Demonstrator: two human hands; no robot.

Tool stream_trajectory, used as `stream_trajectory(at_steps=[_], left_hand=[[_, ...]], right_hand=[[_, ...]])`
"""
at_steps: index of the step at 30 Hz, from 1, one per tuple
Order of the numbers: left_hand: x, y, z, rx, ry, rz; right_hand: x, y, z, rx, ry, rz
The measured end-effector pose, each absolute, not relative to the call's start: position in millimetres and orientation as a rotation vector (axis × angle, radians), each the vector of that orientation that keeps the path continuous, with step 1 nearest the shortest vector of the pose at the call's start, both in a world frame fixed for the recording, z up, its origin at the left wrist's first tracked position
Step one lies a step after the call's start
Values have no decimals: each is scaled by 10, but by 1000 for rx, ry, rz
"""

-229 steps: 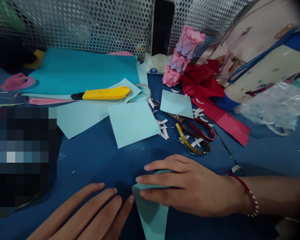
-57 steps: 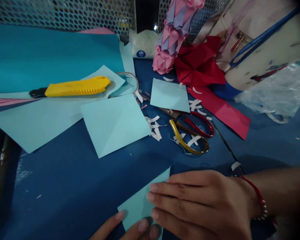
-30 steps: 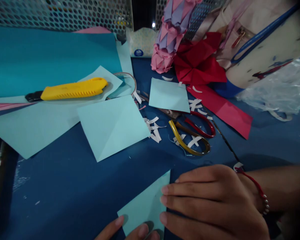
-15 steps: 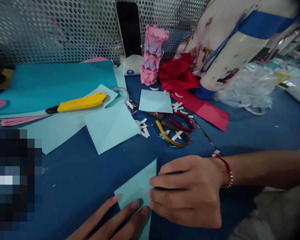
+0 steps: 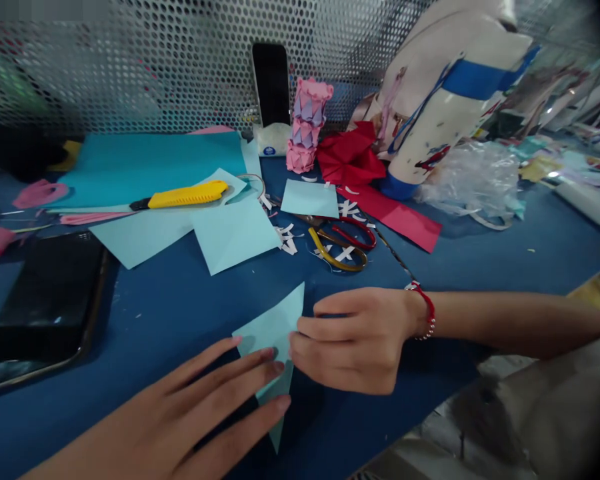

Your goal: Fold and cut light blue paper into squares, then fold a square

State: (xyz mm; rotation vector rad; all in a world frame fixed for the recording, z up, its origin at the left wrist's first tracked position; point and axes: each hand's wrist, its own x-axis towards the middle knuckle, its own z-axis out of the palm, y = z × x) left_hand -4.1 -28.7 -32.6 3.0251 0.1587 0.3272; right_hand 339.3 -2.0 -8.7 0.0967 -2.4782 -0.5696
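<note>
A folded light blue paper [image 5: 275, 317] lies on the blue table in front of me, one corner pointing up and a narrow point toward me. My left hand [image 5: 215, 393] rests on its left and lower part, fingers spread and flat. My right hand [image 5: 355, 340], with a red beaded bracelet at the wrist, has its fingers pressed together at the paper's right edge. The thumb of the right hand is hidden. Beyond the hands lie a light blue square [image 5: 235, 233] with crease lines and a smaller light blue piece [image 5: 310, 199].
Scissors [image 5: 340, 257] and white paper scraps lie past my right hand. A yellow cutter [image 5: 187, 195] rests on paper sheets. At the left is a dark phone [image 5: 45, 300]. Behind stand a pink-purple folded-paper column [image 5: 307, 127], red paper [image 5: 353, 155] and a bottle [image 5: 440, 120].
The view has shifted, showing more of my left hand and the phone at the left. My left fingers lie further across the paper; the right hand stays at its right edge.
</note>
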Motion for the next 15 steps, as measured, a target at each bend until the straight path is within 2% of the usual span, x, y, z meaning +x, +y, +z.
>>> stream_trajectory(at_steps=[2,4,8,11,15], left_hand=[[-65,-278,-281,2885,310,347],[-57,-278,-227,2646,543,419],[103,-291,-138,2144,937,637],[296,-289,-140,1852,1068,777],[562,-281,-138,1568,985,798]], right_hand=[[3390,-20,-91,53,-2439,-501],[3379,-18,-96,-71,-2385,-280],[3304,-38,-91,-523,-1990,701],[3215,-75,-98,-649,-1535,1337],[3141,-137,-141,-726,-1251,1614]])
